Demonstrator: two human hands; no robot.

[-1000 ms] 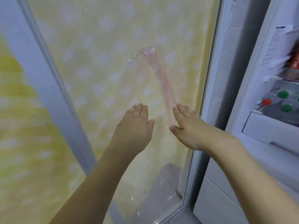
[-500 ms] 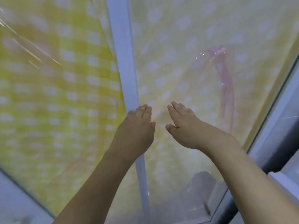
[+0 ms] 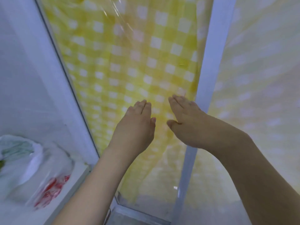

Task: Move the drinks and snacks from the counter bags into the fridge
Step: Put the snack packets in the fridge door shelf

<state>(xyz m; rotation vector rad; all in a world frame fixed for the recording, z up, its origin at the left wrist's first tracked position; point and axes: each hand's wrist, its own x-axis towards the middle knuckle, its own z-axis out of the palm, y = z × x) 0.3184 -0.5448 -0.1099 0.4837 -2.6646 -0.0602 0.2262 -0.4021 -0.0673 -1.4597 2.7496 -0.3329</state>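
Note:
My left hand (image 3: 136, 125) and my right hand (image 3: 185, 120) are held out side by side in front of me, fingers straight, holding nothing. A white plastic bag (image 3: 30, 161) with red print lies on the white counter (image 3: 68, 192) at the lower left; something green shows inside it. The fridge is out of view.
A glass panel backed by a yellow checked curtain (image 3: 129, 62) fills the middle, with a pale blue-grey frame post (image 3: 203, 78) to its right. A white wall (image 3: 24, 70) stands at the left above the counter.
The view has swung left: the fridge door shelf with bottles left the frame, and the counter with its bag has come in at the lower left. Both hands stay flat and empty.

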